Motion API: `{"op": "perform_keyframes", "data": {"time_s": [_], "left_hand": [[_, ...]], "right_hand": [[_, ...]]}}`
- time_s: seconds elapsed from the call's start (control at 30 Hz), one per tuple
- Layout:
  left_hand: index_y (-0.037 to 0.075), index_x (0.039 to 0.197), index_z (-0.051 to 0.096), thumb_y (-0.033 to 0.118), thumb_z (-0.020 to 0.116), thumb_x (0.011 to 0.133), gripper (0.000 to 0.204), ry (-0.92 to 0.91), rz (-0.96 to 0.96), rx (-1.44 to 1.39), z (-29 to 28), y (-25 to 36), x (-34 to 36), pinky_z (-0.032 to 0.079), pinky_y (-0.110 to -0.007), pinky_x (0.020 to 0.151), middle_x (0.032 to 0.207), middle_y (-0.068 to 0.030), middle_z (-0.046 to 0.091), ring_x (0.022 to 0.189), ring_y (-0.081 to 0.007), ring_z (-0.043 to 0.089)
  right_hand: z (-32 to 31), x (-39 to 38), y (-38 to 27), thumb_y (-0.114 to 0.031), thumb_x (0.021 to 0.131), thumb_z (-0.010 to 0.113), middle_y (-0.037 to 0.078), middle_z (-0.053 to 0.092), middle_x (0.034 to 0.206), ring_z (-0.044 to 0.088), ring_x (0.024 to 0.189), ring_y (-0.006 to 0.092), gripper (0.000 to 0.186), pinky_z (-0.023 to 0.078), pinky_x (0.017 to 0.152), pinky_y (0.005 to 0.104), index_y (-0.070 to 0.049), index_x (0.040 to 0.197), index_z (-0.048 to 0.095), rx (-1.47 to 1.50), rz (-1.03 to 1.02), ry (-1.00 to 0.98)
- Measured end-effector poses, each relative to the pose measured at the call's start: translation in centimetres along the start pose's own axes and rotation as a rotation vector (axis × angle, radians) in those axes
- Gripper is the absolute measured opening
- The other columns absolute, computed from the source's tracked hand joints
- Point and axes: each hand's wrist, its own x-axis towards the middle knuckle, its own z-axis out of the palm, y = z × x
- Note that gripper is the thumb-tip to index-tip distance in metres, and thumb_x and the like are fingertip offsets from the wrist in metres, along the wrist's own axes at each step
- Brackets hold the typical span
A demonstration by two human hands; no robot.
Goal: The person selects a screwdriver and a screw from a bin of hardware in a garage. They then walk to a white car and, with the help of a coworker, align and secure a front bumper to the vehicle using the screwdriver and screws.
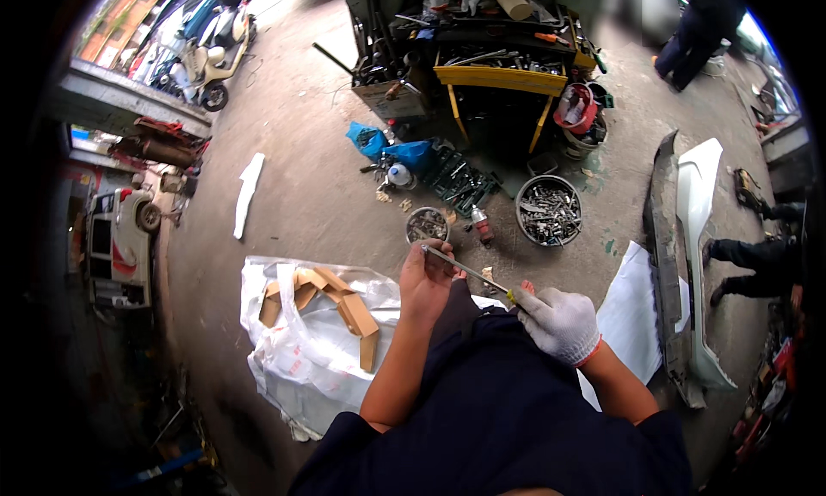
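A long-shafted screwdriver [473, 273] spans the gap between my hands. My right hand [561, 326], in a white knitted glove, is closed around its yellow handle [512, 296]. At the other end, the bare fingers of my left hand [424, 283] pinch the shaft close to its tip; whether a small part sits there too is hard to make out. Beyond my left hand stands a small round tub [428, 226] of small metal parts. A larger round basin [549, 179] full of bolts and similar hardware lies farther right.
A red-and-silver bottle-shaped object [482, 227] stands between the containers. Behind are an open socket set [460, 184] and a yellow-edged tool bench [503, 79]. White wrapping with cardboard pieces [354, 314] lies left. Car bumpers [699, 203] and another person's legs [748, 268] are right.
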Motion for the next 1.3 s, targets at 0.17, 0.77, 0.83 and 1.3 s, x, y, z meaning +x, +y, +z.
{"op": "perform_keyframes", "data": {"time_s": [0.17,0.77,0.83,1.3], "left_hand": [[0.008,0.098,0.059,0.041,0.048,0.099,0.035,0.164,-0.329,-0.077,-4.3,-2.3,4.8,0.044,-0.034,0.071,0.086,-0.0040,0.061,0.074,-0.0165,0.054],[0.008,0.102,0.059,0.042,0.049,0.098,0.036,0.044,-1.266,-0.108,-6.7,-6.3,6.2,0.044,-0.032,0.073,0.086,-0.0011,0.059,0.073,-0.0163,0.052],[0.008,0.105,0.058,0.045,0.049,0.097,0.039,-0.004,-1.262,-0.065,-5.0,-5.8,6.6,0.043,-0.033,0.075,0.089,-0.0015,0.058,0.077,-0.0171,0.052],[0.007,0.100,0.058,0.043,0.040,0.097,0.040,-0.351,-1.004,0.179,6.9,-5.9,6.0,0.041,-0.038,0.076,0.089,-0.0058,0.059,0.074,-0.0189,0.051]], "right_hand": [[1.0,1.8,-4.1,-0.022,0.077,0.068,0.006,0.060,0.071,0.061,0.057,0.0249,0.036,0.049,0.050,0.0360,-0.014,0.113,0.065,-0.087,0.313,-0.099],[8.7,-1.9,-14.3,-0.021,0.074,0.072,0.011,0.057,0.070,0.059,0.059,0.0306,0.039,0.047,0.054,0.0414,-0.015,0.113,0.067,-0.257,1.042,0.050],[8.1,-2.1,-14.0,-0.023,0.074,0.072,0.006,0.054,0.065,0.058,0.054,0.0261,0.038,0.047,0.050,0.0381,-0.017,0.112,0.067,-0.304,0.992,0.119],[3.0,-7.3,-9.2,-0.015,0.072,0.075,0.013,0.064,0.078,0.064,0.061,0.0279,0.042,0.051,0.054,0.0361,-0.007,0.113,0.066,-0.103,0.815,0.463]]}}
